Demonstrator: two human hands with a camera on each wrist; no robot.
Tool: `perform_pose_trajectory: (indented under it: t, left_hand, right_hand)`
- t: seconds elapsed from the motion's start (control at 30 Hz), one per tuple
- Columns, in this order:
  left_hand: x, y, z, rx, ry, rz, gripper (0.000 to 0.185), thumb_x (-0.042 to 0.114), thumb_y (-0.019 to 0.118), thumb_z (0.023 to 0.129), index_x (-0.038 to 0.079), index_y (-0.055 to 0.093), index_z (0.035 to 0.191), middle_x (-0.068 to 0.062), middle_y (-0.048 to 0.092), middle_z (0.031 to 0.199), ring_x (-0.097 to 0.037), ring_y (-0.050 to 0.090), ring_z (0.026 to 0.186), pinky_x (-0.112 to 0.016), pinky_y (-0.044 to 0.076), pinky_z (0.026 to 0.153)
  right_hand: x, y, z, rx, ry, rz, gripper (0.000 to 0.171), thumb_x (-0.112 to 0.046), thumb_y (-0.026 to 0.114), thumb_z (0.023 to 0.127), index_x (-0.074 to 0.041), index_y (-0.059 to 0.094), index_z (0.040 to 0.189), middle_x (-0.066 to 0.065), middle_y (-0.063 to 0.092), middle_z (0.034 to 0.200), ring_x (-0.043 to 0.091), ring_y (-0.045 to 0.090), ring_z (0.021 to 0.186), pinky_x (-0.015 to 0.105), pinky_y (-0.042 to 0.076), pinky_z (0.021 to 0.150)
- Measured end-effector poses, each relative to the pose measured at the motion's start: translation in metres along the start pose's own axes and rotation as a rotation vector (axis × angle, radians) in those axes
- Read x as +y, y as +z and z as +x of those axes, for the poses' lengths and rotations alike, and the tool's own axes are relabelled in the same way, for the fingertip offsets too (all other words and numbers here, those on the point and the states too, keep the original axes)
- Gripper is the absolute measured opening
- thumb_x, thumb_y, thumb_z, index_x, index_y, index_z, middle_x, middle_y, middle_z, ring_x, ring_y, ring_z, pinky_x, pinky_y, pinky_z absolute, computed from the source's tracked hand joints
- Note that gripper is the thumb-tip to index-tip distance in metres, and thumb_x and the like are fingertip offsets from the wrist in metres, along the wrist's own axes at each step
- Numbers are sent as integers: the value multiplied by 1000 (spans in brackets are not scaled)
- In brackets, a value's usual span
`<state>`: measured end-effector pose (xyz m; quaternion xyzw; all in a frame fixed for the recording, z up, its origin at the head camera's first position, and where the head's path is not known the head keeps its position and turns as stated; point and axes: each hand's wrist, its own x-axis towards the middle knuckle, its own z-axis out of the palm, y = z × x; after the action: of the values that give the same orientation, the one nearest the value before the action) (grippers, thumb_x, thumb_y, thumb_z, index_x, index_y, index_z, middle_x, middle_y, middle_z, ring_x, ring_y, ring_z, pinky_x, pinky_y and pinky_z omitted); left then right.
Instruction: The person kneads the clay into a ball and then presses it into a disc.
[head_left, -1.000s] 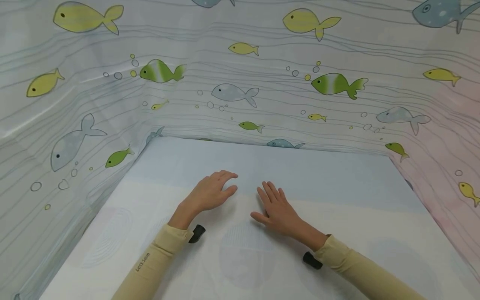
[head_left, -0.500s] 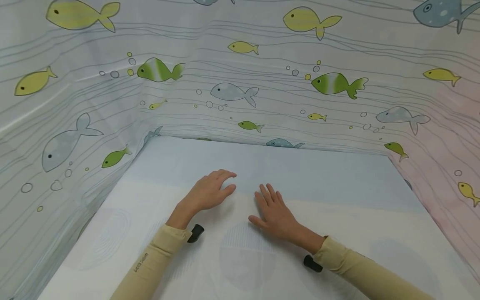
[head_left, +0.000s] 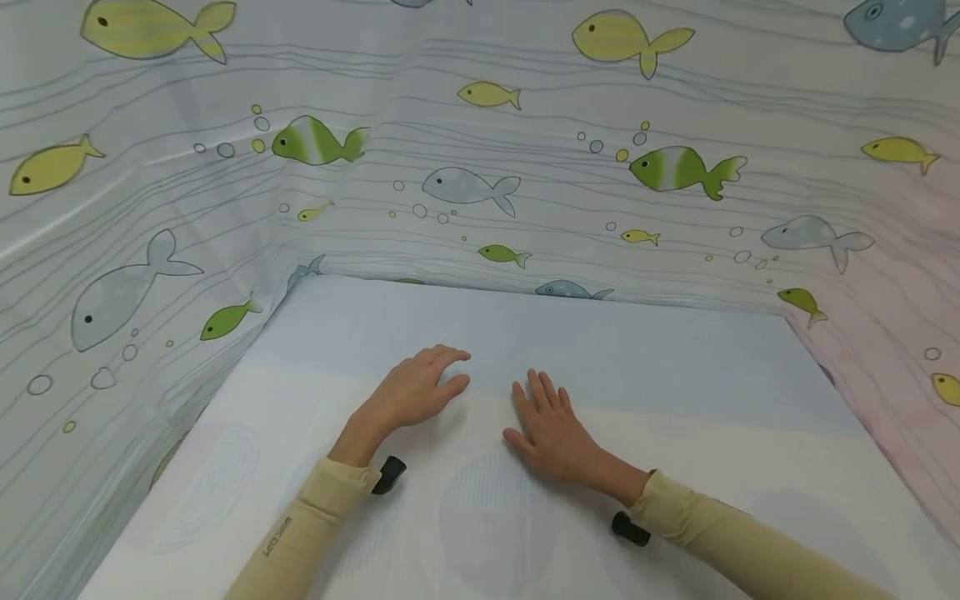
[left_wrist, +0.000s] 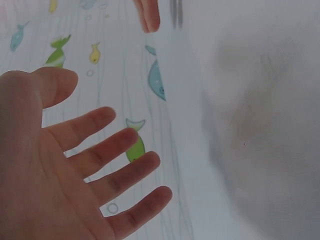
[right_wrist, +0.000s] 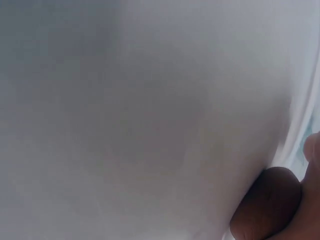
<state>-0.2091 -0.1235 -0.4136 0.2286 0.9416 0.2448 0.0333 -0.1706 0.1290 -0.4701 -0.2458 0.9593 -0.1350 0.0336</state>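
Pale cloth covers the flat surface (head_left: 675,467) under both arms, white nearest the person and shading to light blue just past the fingertips. Nearest of all are the cream sleeves (head_left: 300,533), each with a small black camera mount at the wrist. Ahead of them the left hand (head_left: 412,392) rests palm down on the cloth, fingers loosely spread and a little arched, gripping nothing; the left wrist view shows its fingers (left_wrist: 115,150) fanned apart with open space between them. Just beside it, not touching, the right hand (head_left: 551,425) lies flat with straight fingers close together and the thumb out to the side. Both palms bear on the cloth near the line where white meets blue, which reads as a resting or smoothing pose, since no fold or edge is pinched. The right wrist view is mostly a blur of white cloth, with only a bit of the hand at its lower right edge.

Beyond the fingertips the blue band runs to the far edge, where a fish-printed curtain (head_left: 480,167) rises and wraps round to the left and right of the hands.

Compared with a second ago, both hands sit slightly lower in the head view and the curtain's fish have shifted a little, consistent with a small head movement; the poses of the hands are unchanged.
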Motion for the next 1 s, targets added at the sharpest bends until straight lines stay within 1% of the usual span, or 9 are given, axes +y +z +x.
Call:
perform_pose_trajectory:
  t: [0.17, 0.23, 0.43, 0.57, 0.73, 0.87, 1.0]
  left_hand:
    - [-2, 0, 2, -4, -3, -6, 46, 41, 48, 102, 16, 55, 141, -6, 52, 145, -29, 46, 136, -53, 39, 107]
    - [-2, 0, 3, -8, -8, -12, 46, 41, 48, 102, 16, 55, 141, -6, 51, 146, -29, 45, 136, -54, 38, 108]
    - [-4, 0, 1, -24, -30, -24, 47, 41, 47, 102, 16, 54, 141, -6, 52, 145, -29, 45, 136, -52, 38, 108]
    - [-7, 1, 0, -26, -37, -37, 47, 41, 48, 102, 16, 55, 141, -6, 51, 145, -29, 46, 136, -52, 39, 108]
    - [-10, 3, 0, -30, -35, -35, 46, 40, 48, 102, 16, 54, 141, -7, 51, 145, -31, 46, 136, -53, 39, 107]
    - [-13, 3, 2, -25, -31, -32, 46, 40, 49, 102, 16, 54, 141, -7, 51, 145, -31, 47, 134, -53, 40, 107]
    - [-15, 4, 5, -30, -34, -40, 47, 40, 48, 102, 16, 54, 141, -7, 51, 145, -30, 46, 135, -53, 39, 107]
  right_hand:
    - [6, -1, 4, -46, -18, 17, 70, -44, 43, 104, -4, 22, 157, 24, 7, 163, 40, 1, 151, 64, 10, 117]
    - [7, -1, 5, -51, -15, 21, 69, -44, 42, 104, -4, 22, 157, 23, 7, 164, 39, 1, 152, 64, 9, 117]
    - [8, 6, 7, -13, -15, 25, 66, -41, 44, 104, -6, 25, 157, 21, 11, 164, 38, 4, 152, 67, 6, 115]
    - [9, 11, 11, 6, -22, -7, 65, -41, 42, 104, -7, 25, 157, 19, 11, 164, 37, 3, 152, 68, 4, 114]
    - [12, 16, 15, 7, -16, -75, 65, -43, 39, 105, -10, 22, 158, 18, 8, 165, 36, -2, 152, 70, 2, 113]
    - [16, 21, 18, 29, -26, -128, 65, -44, 37, 105, -12, 21, 159, 17, 7, 165, 36, -4, 152, 72, 1, 112]
    - [20, 23, 21, 47, -38, -149, 63, -44, 37, 105, -14, 22, 159, 17, 8, 165, 37, -4, 152, 74, 3, 110]
